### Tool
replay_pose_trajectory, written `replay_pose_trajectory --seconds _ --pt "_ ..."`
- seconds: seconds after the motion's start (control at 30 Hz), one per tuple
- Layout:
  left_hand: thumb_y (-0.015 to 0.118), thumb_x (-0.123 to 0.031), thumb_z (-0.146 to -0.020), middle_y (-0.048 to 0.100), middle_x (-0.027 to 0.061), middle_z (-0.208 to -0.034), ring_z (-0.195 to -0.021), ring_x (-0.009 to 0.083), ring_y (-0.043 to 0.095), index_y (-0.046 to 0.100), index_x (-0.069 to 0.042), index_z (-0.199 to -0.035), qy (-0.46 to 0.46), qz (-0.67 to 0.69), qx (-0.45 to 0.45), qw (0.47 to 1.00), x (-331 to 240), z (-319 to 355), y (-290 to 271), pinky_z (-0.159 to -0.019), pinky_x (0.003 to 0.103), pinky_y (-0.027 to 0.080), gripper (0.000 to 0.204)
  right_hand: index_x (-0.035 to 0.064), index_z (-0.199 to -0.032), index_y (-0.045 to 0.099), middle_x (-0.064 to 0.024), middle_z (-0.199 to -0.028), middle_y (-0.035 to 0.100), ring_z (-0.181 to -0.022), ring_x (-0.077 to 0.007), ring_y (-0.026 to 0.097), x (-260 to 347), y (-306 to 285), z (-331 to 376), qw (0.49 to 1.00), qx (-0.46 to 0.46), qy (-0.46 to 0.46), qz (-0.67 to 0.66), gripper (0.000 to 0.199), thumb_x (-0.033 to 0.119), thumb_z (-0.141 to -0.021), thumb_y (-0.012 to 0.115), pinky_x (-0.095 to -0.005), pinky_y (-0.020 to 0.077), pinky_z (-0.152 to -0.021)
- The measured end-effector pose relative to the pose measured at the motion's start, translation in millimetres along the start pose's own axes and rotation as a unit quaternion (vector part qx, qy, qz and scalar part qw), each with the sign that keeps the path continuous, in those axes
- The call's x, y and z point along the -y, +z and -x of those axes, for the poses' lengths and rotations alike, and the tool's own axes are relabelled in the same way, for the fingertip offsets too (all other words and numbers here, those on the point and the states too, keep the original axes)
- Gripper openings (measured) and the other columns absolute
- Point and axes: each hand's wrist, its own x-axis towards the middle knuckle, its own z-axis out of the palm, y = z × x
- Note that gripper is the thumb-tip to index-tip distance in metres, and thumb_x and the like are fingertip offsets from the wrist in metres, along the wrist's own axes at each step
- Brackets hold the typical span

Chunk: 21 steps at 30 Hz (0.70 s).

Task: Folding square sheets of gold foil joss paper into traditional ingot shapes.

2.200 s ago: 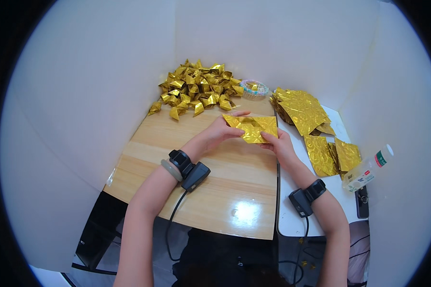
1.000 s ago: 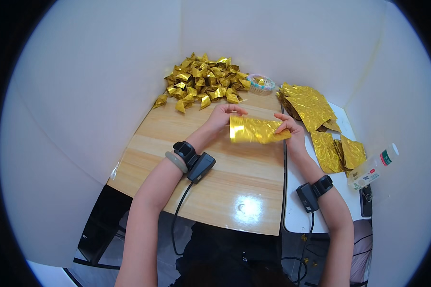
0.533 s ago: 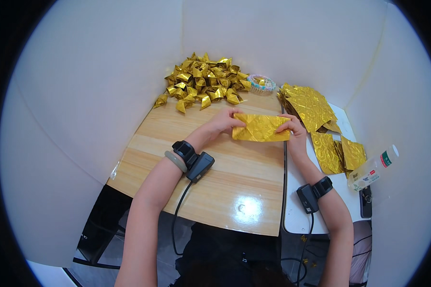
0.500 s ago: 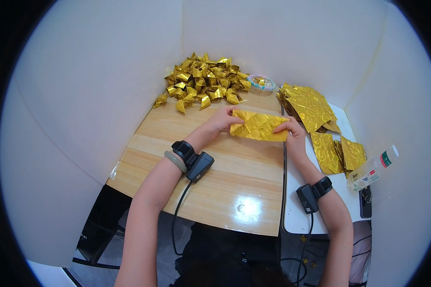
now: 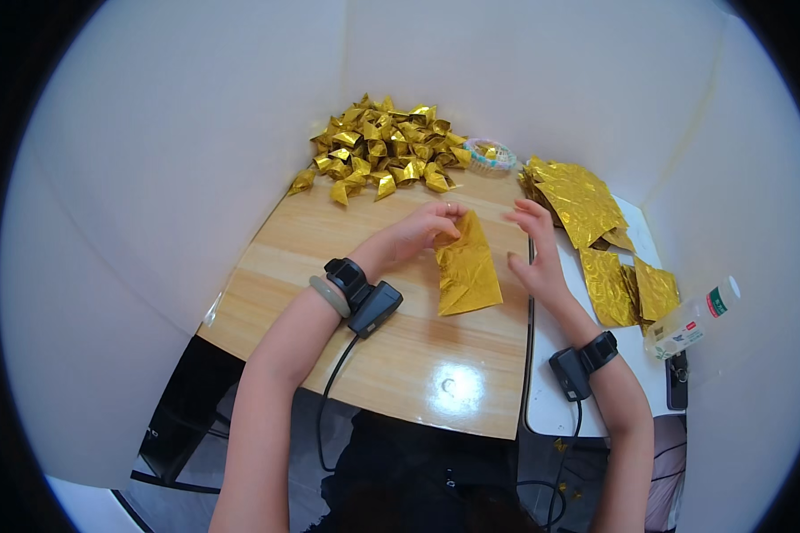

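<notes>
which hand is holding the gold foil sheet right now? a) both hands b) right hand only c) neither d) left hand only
d: the left hand pinches the top of the gold foil sheet, while the right hand is open beside it, its fingers off the sheet.

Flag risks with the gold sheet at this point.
The left hand alone pinches the folded gold foil sheet at its top; the right hand looks off it, so the fold may spring open or skew. The sheet lies near the wooden table's right edge and could slide into the gap.
</notes>
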Motion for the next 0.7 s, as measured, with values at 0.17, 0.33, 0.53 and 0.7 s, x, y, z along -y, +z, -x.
replay_pose_trajectory --seconds 0.17,0.33,0.53,0.7 --pt "0.051 -0.005 -0.076 0.052 0.0035 -0.108 -0.098 0.0123 0.051 0.05 -0.006 -0.108 0.002 -0.048 -0.018 0.999 7 -7 19 -0.084 0.025 0.041 0.032 0.0096 -0.099 0.055 -0.0101 -0.114 0.047 -0.104 -0.0279 0.046 1 -3 -3 0.977 0.074 -0.137 0.144 0.038 -0.003 -0.063 0.057 -0.0362 0.0375 -0.089" --pt "0.048 -0.014 -0.082 0.051 0.0044 -0.11 -0.098 0.0145 0.051 0.05 -0.005 -0.108 0.096 -0.147 -0.185 0.967 4 -8 0 -0.082 0.027 0.041 0.028 0.0057 -0.096 0.052 -0.0154 -0.089 0.058 -0.084 -0.0289 0.056 -3 -9 1 0.98 0.044 0.096 0.166 0.024 0.012 -0.073 0.057 -0.0349 0.0448 -0.072" --pt "0.048 -0.03 -0.086 0.054 0.0029 -0.106 -0.094 0.0124 0.053 0.049 -0.009 -0.111 0.087 0.026 -0.176 0.98 -4 -10 1 -0.08 0.029 0.043 0.033 0.0018 -0.105 0.053 -0.0092 -0.087 0.061 -0.077 -0.0162 0.058 -14 -19 -1 0.976 0.1 0.191 -0.028 0.029 0.013 -0.079 0.056 -0.0262 0.0448 -0.067" --pt "0.058 -0.009 -0.08 0.059 0.0062 -0.102 -0.093 0.0144 0.055 0.05 -0.006 -0.111 0.069 -0.105 -0.072 0.989 1 -7 9 -0.081 0.026 0.044 0.032 -0.0021 -0.108 0.054 -0.001 -0.095 0.059 -0.082 -0.0048 0.054 0 -17 -5 0.911 0.184 0.312 -0.196 0.031 0.012 -0.081 0.059 -0.0195 0.0437 -0.07"
